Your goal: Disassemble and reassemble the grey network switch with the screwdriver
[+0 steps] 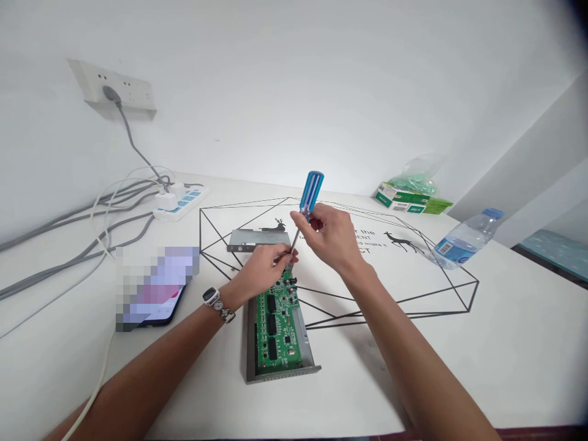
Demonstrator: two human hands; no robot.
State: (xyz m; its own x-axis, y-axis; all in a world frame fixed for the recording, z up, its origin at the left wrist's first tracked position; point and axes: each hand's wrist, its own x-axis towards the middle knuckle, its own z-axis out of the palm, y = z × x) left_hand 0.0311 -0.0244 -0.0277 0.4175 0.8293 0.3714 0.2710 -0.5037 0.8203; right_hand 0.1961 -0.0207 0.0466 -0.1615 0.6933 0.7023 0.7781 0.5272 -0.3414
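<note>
My right hand (328, 236) grips a screwdriver (310, 195) with a blue and clear handle, just below the handle, and the tool tilts with its tip down and to the left. My left hand (264, 269) is closed around the lower end of the steel shaft (294, 236), hiding the tip. Under that hand lies a green circuit board (275, 324) inside an open grey metal case (248, 349). A flat metal cover (257, 240) rests on the white desk beyond it, and my left hand is just in front of it.
A phone (154, 288), partly pixelated, lies to the left of the case. Grey cables run to a white power strip (179, 203) and a wall socket (110, 86). A plastic water bottle (466, 240) lies at right, and a green box (407, 199) sits at the back.
</note>
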